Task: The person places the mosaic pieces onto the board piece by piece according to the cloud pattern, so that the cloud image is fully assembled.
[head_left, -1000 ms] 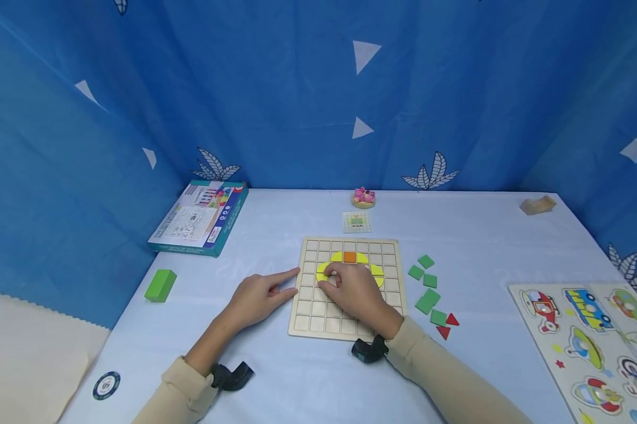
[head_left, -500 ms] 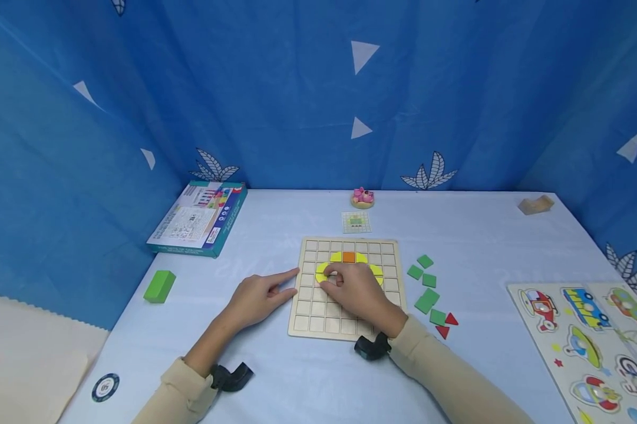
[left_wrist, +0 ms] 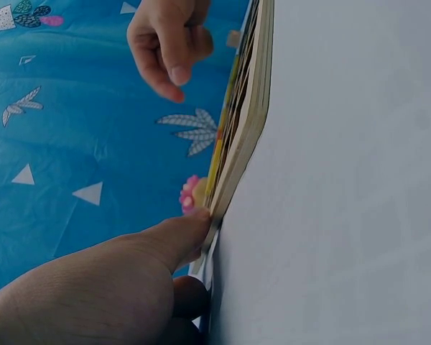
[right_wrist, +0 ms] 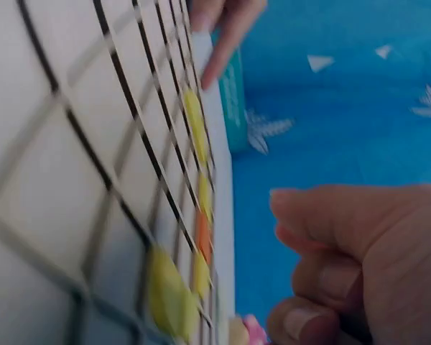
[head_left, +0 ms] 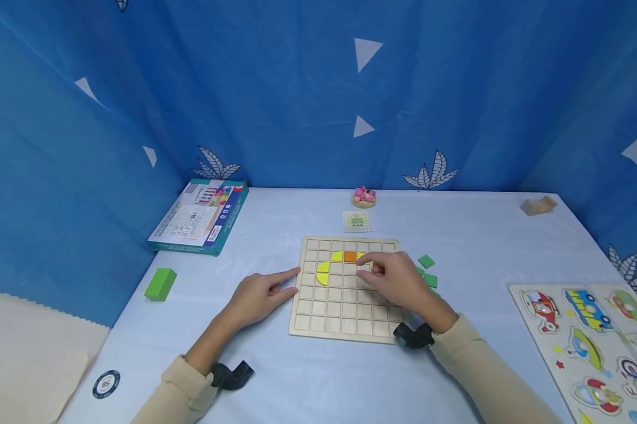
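A wooden grid board (head_left: 326,309) lies on the white table. Yellow curved pieces (head_left: 323,273) sit in its cells at the left, beside an orange square (head_left: 350,257) near the top. My left hand (head_left: 257,299) touches the board's left edge with index finger and thumb extended; in the left wrist view the thumb tip is against the edge. Over the board's right part hovers my right hand (head_left: 400,281), fingers bent and nothing visible between thumb and index finger. It hides some yellow pieces in the head view; the right wrist view shows a yellow piece (right_wrist: 169,295) there.
Green squares (head_left: 426,261) lie right of the board, partly behind my right hand. A small pattern card (head_left: 357,222) and a pink figurine (head_left: 364,197) stand beyond it. A game box (head_left: 196,218) and green block (head_left: 160,285) are left; a picture puzzle (head_left: 557,353) is right.
My right hand has lifted from the left yellow pieces and moved right across the board, uncovering the middle cells and covering the red triangles and some green squares. My left hand stays put.
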`<state>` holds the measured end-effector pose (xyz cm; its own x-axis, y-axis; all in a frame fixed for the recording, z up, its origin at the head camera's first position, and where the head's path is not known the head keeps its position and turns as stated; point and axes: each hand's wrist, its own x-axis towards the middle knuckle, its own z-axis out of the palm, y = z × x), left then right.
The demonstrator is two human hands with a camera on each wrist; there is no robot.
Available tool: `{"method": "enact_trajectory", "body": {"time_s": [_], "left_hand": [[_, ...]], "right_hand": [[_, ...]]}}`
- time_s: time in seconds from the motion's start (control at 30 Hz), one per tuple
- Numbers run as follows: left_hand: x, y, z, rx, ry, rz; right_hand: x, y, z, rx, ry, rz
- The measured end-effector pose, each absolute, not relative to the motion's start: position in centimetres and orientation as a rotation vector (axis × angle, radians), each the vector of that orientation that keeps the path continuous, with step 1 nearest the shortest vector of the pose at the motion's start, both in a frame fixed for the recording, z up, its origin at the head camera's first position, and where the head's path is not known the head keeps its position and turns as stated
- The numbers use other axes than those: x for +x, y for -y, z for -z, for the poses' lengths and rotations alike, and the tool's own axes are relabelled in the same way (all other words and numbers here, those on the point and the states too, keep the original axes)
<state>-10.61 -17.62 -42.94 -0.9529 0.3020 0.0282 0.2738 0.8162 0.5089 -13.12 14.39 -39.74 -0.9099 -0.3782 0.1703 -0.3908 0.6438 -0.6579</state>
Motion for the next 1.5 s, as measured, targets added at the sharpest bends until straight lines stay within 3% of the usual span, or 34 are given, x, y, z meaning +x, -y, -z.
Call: {"method": "enact_trajectory", "body": {"time_s": [0.7,1.1,1.5], "left_hand": [[-10.6,17.5,42.8,0.446,-2.945,-0.789],[-10.6,17.4,42.9,0.446,-2.933,-0.794],[-10.7,17.6,43.1,0.457,-2.933,-0.789]], "right_hand": [[-16.5,-26.6,38.6,0.476,3.047,-1.186],[-17.0,-29.3,40.7,0.372,3.130,-1.174],[-17.0,-28.8,41.3,0.329,3.128,-1.159]]}}
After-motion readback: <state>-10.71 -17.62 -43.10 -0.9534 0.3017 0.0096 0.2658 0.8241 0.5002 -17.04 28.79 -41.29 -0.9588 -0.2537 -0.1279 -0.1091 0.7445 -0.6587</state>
